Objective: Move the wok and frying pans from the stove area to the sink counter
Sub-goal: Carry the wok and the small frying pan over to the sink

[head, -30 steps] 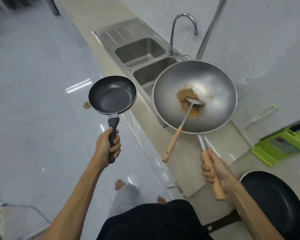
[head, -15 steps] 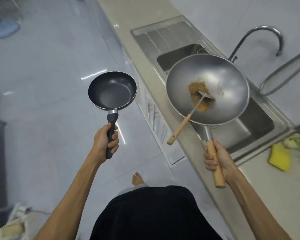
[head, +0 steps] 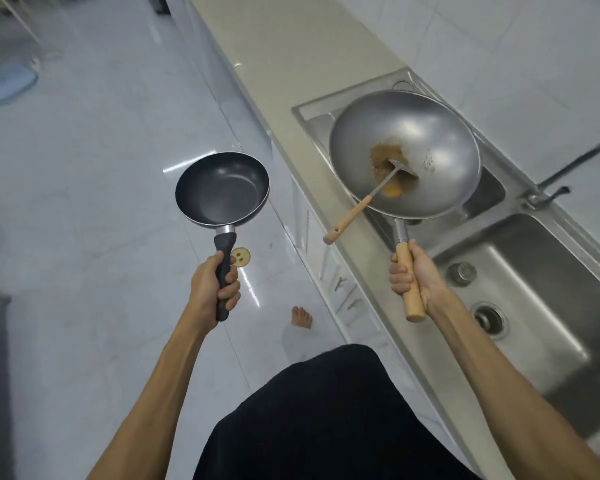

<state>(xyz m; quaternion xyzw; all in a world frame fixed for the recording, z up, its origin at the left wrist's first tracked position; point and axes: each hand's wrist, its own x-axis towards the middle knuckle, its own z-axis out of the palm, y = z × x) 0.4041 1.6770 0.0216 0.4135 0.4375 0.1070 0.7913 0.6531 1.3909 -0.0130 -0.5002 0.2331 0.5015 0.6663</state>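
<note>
Carrying both pans at once, we have our left hand (head: 211,289) wrapped tight around the black handle of the small frying pan (head: 222,188) and our right hand (head: 413,277) clenched on the wooden handle of the wok (head: 430,147). The frying pan hangs out over the tiled floor (head: 84,168), well clear of the counter edge, its handle running almost straight back toward us. The wok rides over the far basin of the steel sink (head: 541,278), its bowl ahead of the fist and its handle pointing back and slightly right. Inside it sits a brown smear of food residue (head: 385,155) and a spatula (head: 361,206), whose wooden grip sticks out past the rim toward the left, unsecured. What the next move turns on, we judge, is that the bare beige counter (head: 291,57) lies ahead and beyond the sink, in line with the wok's long axis, so the right hand is the nearer one and only needs to push forward and lower. The left hand must swing rightward across the counter edge to bring its pan over. We would keep the wok level, since the loose spatula could slide out.
</note>
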